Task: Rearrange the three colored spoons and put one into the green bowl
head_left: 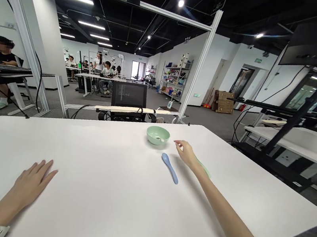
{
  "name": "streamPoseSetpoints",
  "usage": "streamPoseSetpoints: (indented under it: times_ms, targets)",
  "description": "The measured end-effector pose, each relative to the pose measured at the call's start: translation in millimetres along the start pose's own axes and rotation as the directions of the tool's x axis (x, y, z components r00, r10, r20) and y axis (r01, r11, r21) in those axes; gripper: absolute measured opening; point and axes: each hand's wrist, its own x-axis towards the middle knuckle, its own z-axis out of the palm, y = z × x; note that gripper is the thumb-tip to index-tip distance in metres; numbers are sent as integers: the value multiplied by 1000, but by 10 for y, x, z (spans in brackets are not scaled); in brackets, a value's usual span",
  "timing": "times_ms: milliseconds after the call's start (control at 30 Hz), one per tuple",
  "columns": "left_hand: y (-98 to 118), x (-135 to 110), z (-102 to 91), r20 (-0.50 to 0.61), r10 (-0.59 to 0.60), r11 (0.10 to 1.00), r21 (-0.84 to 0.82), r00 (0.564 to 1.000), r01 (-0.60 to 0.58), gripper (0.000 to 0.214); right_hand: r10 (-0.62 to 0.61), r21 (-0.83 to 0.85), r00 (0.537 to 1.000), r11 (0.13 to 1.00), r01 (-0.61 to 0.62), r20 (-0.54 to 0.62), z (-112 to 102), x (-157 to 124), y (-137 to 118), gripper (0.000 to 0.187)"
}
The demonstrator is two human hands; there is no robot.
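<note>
My left hand (33, 179) lies flat on the white table (111, 191) at the near left, fingers stretched out, holding nothing. My right hand (185, 151) reaches far across the table, fingers loosely extended and empty, just right of a light green bowl (158, 135) with something small and white inside. A blue spoon (170, 168) lies on the table just left of my right wrist. A green utensil (204, 168) lies partly hidden behind my right wrist and forearm.
A black office chair (128, 101) stands beyond the table's far edge inside a white metal frame (198, 64). Desks and black stands (295, 128) fill the right side. Several people sit or stand at desks at the left and in the far background.
</note>
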Motion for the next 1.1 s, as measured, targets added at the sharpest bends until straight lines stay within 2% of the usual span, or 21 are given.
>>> streamPoseSetpoints:
  times_ms: [67,133,233,300,367,500,567,633,733,800,900,1000,1100]
  targets:
    - [52,7,-7,-18,-3,1000,-25,1000,2,90,1,-23,999,1000,0,48,-40,301,-210,39]
    - [163,40,-15,-58,44,998,-41,997,-47,88,15,-97,989,995,-1,148,-39,568,-429,37]
    - [522,116,-59,-101,181,981,-58,978,-188,80,78,-184,961,983,-29,264,33,841,-674,30]
    - [921,156,-119,-91,304,946,-89,948,-312,74,107,-203,946,978,-45,306,103,937,-760,25]
    - [1427,169,-178,-82,434,887,-138,897,-441,67,138,-223,930,973,-63,340,169,989,-803,21]
    - [2548,88,-154,-124,645,706,-281,754,-650,59,170,-240,918,967,-86,358,233,1030,-857,9]
    - [3056,-3,-58,-111,709,642,-307,697,-702,56,154,-226,933,971,-82,324,207,1024,-879,12]
    - [3489,-106,57,-94,753,590,-339,651,-732,58,128,-211,954,975,-71,272,137,981,-884,23]
    - [3976,-225,195,-72,793,536,-388,604,-750,62,78,-158,982,986,-52,169,-18,803,-827,32]
    - [4194,-254,245,-55,808,516,-417,587,-749,66,44,-73,996,997,-39,75,-116,597,-742,32]
    - [4383,-239,273,-25,815,510,-444,579,-737,74,31,76,998,997,-27,-48,-188,194,-563,26]
    - [4440,-228,280,6,818,516,-453,576,-728,75,68,179,991,983,-47,-111,-146,-215,-364,23]
    - [4383,-259,275,21,814,526,-452,581,-721,72,123,259,986,962,-91,-110,-23,-529,-195,20]
